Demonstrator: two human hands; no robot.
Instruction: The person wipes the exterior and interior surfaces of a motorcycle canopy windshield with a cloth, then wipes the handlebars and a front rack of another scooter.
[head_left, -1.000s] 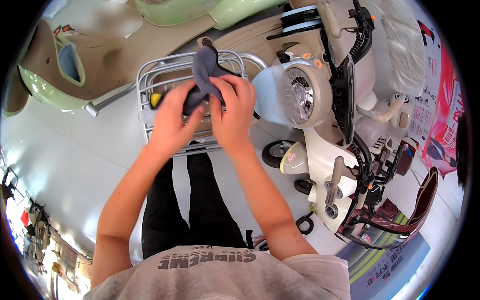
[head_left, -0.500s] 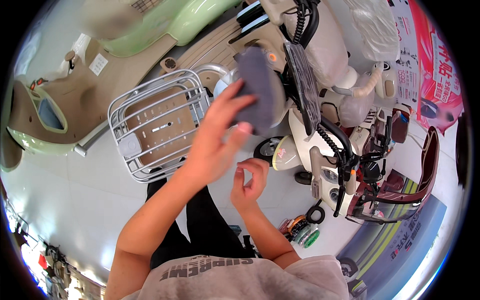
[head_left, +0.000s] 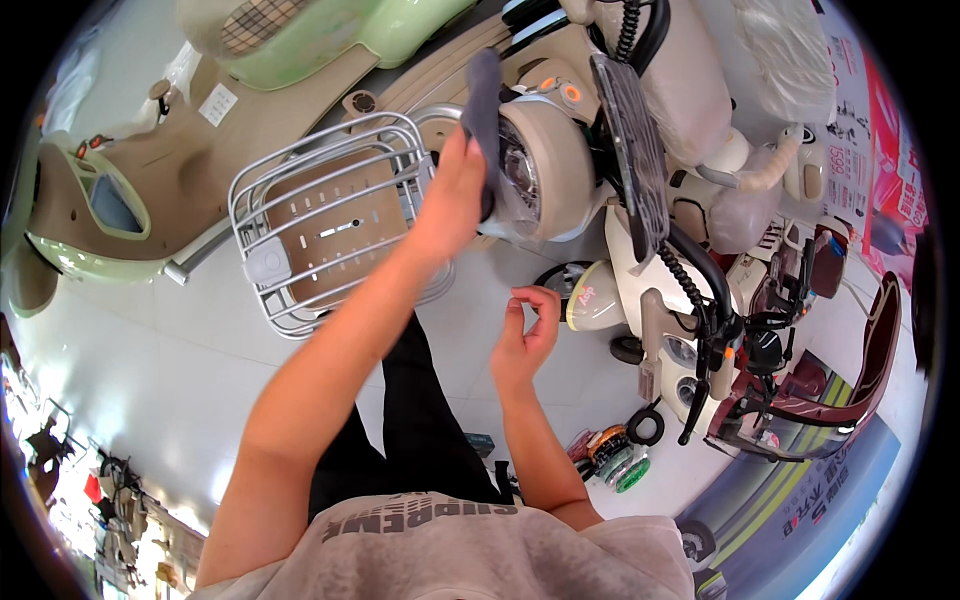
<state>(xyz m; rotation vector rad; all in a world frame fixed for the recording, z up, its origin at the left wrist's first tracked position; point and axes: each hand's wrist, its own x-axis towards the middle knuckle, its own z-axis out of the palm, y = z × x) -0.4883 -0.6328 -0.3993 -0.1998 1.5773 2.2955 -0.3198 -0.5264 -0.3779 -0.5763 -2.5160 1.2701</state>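
My left hand (head_left: 452, 200) stretches forward and is closed on a dark grey cloth (head_left: 483, 105). The cloth hangs just in front of the round headlight (head_left: 518, 170) of a beige scooter; whether it touches the lens I cannot tell. Beneath my left forearm sits a silver metal basket (head_left: 265, 262) with a tan base plate, fixed at the scooter's front. My right hand (head_left: 527, 335) is held lower and to the right, its fingers curled in, and nothing shows in it. It is apart from the scooters.
A pale green scooter body (head_left: 390, 30) with a tan footboard fills the upper left. Handlebars and a plastic-wrapped panel (head_left: 632, 150) crowd the right. Behind them stands a cream scooter (head_left: 640, 255). Coloured rolls (head_left: 615, 455) lie on the floor by a dark red windshield frame (head_left: 860, 395).
My left hand has turned edge-on with the cloth and moved slightly up, uncovering the headlight. My right hand stays curled. The whole view has shifted somewhat.
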